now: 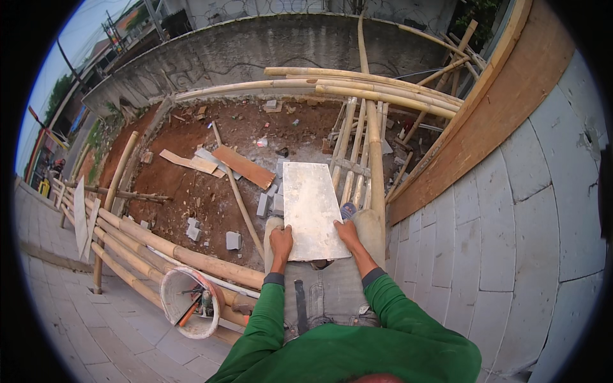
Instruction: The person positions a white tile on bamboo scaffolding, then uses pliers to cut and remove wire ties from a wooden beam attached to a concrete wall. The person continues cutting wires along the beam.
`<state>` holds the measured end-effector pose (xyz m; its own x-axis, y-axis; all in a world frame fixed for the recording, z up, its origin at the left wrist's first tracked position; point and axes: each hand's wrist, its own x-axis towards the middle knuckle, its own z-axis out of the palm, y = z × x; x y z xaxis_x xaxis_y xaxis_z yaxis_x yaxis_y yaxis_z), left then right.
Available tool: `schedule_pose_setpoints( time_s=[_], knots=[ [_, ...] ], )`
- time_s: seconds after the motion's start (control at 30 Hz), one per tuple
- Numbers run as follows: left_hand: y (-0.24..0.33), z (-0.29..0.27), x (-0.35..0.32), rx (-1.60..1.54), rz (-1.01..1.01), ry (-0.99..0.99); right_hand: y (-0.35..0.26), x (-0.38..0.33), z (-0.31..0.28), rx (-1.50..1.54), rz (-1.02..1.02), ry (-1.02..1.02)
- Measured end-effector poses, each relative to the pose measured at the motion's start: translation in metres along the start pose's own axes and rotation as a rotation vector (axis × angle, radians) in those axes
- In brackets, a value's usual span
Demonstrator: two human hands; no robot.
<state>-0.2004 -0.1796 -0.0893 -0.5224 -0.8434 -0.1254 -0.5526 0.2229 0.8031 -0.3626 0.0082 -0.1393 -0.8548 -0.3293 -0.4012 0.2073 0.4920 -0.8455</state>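
The left hand [281, 241] and right hand [347, 234] are gripping opposite edges of a pale, smudged panel [313, 207] over the person's legs [370, 231]. Bamboo poles [179, 250] are running leftward, grey blockwork [485, 230] is standing at right, and rubble-strewn reddish soil [172, 214] is stretching toward a concrete wall [211, 60].

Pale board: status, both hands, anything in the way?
Left hand, right hand gripping opposite side edges. Pale board before the legs. Nothing seen blocking it; bucket off left.

Both hands [281, 241] hold a pale, smudged rectangular panel [312, 210] (thickness unclear).
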Motion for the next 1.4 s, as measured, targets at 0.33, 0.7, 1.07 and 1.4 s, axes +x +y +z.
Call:
schedule_pose_setpoints(
  time_s=[0.33, 0.7, 1.07, 1.4],
  knots=[
    [0.0, 0.0, 0.001, 0.032, 0.006, -0.029, 0.003, 0.002, 0.0, -0.054, -0.017, 0.014],
    [0.001, -0.001, 0.001, 0.021, 0.008, -0.021, -0.001, 0.002, -0.001, -0.071, 0.007, 0.004],
    [-0.002, 0.0, 0.0, -0.005, 0.032, -0.011, 0.01, 0.009, 0.004, -0.068, 0.009, 0.01],
    [-0.004, 0.001, 0.003, 0.028, 0.01, -0.044, 0.006, 0.002, 0.0, -0.03, -0.005, 0.008]
  ],
)
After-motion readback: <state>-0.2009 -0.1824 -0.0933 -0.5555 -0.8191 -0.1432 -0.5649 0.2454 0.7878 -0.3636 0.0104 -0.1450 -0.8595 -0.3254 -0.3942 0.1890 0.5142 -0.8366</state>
